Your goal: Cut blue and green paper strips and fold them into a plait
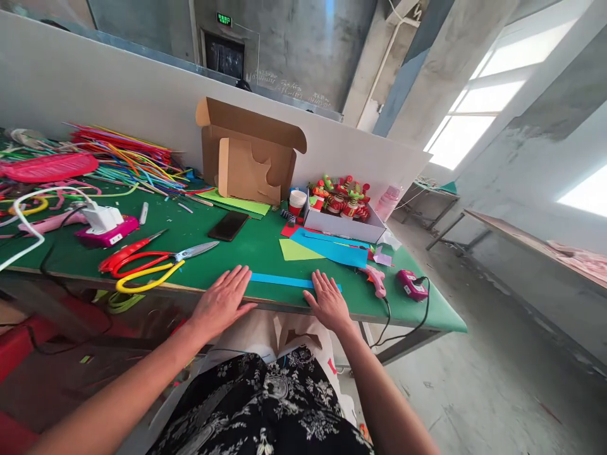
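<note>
A narrow blue paper strip (282, 280) lies flat along the front of the green table. My left hand (225, 296) rests palm down with its fingers stretched out at the strip's left end. Over the right end lies my right hand (328, 300), also flat, and a bit of the strip shows beyond its fingers. Left of my hands are red-and-yellow-handled scissors (196, 250) with red-handled pliers or cutters (127, 255) behind them. Behind the strip lie a wider blue paper sheet (327, 248) and a yellow-green paper piece (298, 250). A pink glue gun (376, 281) is right of my right hand.
A black phone (228, 225) lies near an open cardboard box (251, 158). A white box (344, 222) of red and green figures stands beside paper cups (297, 201). Pipe cleaners (128, 155) pile up at left. Power sockets (107, 230) and a corded magenta block (411, 285) flank the work area.
</note>
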`<state>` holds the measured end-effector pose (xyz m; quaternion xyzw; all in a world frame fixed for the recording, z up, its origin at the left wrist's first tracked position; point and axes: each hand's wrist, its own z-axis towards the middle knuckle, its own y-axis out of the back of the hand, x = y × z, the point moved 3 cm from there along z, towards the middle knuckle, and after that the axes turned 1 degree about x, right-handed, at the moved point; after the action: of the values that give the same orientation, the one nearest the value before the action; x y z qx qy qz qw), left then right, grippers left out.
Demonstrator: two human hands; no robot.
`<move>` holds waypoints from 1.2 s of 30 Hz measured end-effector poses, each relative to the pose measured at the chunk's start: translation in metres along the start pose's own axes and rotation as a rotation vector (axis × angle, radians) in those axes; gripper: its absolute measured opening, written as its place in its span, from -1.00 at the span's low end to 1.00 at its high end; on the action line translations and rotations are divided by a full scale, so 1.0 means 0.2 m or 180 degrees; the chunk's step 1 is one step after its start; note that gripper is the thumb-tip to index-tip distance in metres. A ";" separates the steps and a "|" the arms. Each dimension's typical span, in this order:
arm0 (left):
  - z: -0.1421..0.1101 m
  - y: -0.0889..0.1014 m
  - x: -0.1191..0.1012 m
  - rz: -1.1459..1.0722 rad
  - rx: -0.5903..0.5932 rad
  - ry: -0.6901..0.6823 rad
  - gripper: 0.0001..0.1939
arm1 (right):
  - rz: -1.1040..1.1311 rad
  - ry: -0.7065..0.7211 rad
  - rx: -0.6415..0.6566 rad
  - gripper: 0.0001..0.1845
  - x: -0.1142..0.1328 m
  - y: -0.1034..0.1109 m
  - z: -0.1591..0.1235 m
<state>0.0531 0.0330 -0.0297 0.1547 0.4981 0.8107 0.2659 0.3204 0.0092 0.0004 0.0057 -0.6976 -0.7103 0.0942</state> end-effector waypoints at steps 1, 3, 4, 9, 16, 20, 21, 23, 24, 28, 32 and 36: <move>-0.02 0.00 0.04 0.0010 -0.0027 0.0007 -0.35 | -0.0003 -0.0025 -0.0001 -0.24 -0.03 0.00 -0.01; -0.05 0.01 0.09 0.0003 -0.0065 0.0007 -0.34 | -0.0036 -0.0090 -0.0001 -0.24 -0.09 0.01 -0.03; -0.06 0.01 0.11 -0.0013 -0.0081 0.0002 -0.34 | -0.0071 -0.0148 0.0005 -0.24 -0.11 0.01 -0.04; -0.06 0.01 0.14 -0.0055 -0.0149 -0.0068 -0.29 | -0.0124 -0.0625 -0.0282 -0.13 -0.05 0.07 -0.04; -0.07 0.00 0.16 0.0045 -0.0212 -0.0228 -0.30 | 0.0432 0.1122 -0.0333 -0.20 0.65 -0.04 0.08; -0.08 0.00 0.16 0.0029 -0.0280 -0.0293 -0.27 | 0.0486 0.1040 -0.0277 -0.25 0.65 -0.07 0.08; -0.08 0.00 0.16 0.0018 -0.0287 -0.0281 -0.27 | 0.0475 0.0990 -0.0263 -0.27 0.61 -0.07 0.06; -0.08 0.00 0.15 -0.0001 -0.0269 -0.0252 -0.29 | 0.0447 0.0864 -0.0245 -0.30 0.48 -0.05 0.02; -0.07 0.01 0.15 -0.0005 -0.0255 -0.0235 -0.30 | 0.0434 0.0797 -0.0221 -0.31 0.42 -0.04 0.00; -0.06 0.01 0.15 -0.0019 -0.0229 -0.0188 -0.32 | 0.0352 0.0438 -0.0139 -0.36 0.16 0.00 -0.10; -0.07 0.01 0.14 -0.0062 -0.0214 -0.0152 -0.36 | 0.0176 0.0098 -0.0220 -0.37 -0.05 0.03 -0.20; -0.07 0.02 0.15 -0.0044 -0.0237 -0.0159 -0.36 | 0.0034 -0.0209 -0.0413 -0.37 -0.24 0.05 -0.26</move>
<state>0.0212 0.0393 -0.0328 0.1615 0.4618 0.8228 0.2894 0.3756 -0.0363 0.0027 -0.0274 -0.6527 -0.7533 0.0753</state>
